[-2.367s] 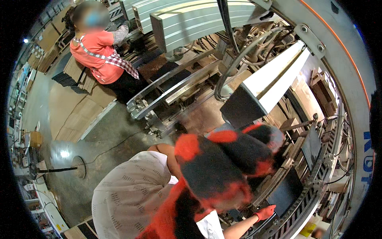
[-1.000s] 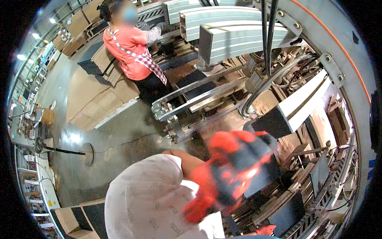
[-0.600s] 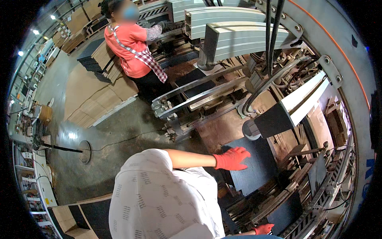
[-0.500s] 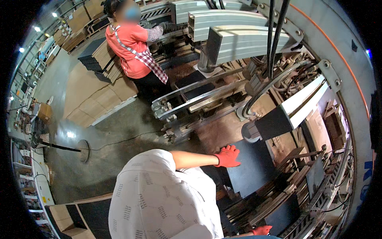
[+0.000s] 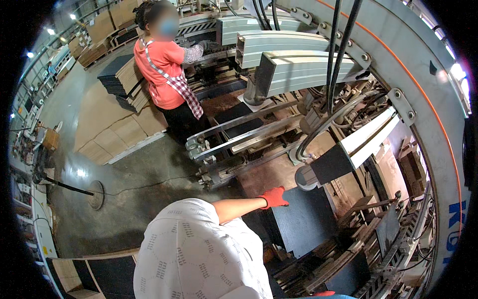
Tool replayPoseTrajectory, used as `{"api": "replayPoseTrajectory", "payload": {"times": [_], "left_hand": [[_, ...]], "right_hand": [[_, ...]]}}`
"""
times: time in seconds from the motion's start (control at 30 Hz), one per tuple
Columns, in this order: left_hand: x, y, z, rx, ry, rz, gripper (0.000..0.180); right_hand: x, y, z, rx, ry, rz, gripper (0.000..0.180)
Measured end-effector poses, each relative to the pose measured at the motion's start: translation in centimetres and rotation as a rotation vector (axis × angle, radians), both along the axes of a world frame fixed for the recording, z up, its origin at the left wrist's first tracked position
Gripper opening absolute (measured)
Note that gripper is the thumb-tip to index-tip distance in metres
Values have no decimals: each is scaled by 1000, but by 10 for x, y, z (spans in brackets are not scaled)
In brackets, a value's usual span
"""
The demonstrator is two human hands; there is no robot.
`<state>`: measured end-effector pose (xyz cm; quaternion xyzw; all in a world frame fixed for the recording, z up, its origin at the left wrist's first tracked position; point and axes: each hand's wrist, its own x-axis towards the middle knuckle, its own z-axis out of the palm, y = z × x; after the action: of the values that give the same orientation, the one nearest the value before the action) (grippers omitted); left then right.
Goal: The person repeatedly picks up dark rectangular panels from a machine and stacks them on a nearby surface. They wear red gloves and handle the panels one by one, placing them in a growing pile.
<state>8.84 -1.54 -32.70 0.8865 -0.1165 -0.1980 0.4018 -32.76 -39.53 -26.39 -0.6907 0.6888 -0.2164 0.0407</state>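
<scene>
My left hand point(image 5: 273, 197), in a red glove, reaches out with its fingers flat and loosely spread on the near edge of the black sheet stack point(image 5: 303, 224), gripping nothing, as if to square it in the machine's feed. Of my right hand point(image 5: 324, 293) only a red sliver shows at the lower edge, so I cannot tell its state. Farther off, a co-worker in a red shirt point(image 5: 167, 74) stands at the grey machine beams point(image 5: 298, 70).

A grey concrete floor point(image 5: 124, 194) shines under ceiling lamps point(image 5: 51, 31). Stacks of flat cardboard point(image 5: 117, 79) stand at the left. A big grey machine frame point(image 5: 398, 65) with an orange stripe curves along the right, hung with black cables point(image 5: 338, 45).
</scene>
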Motion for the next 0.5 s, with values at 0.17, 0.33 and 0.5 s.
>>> {"api": "replayPoseTrajectory", "payload": {"times": [0.17,0.33,0.5], "left_hand": [[1,14,-35,-93,23,-92,70],[-11,41,-33,-200,195,-95,75],[-24,38,-27,-111,101,-41,80]], "right_hand": [[5,0,-5,0,-42,1,45],[12,0,-10,-3,-101,1,40],[15,1,-19,-3,-186,6,39]]}}
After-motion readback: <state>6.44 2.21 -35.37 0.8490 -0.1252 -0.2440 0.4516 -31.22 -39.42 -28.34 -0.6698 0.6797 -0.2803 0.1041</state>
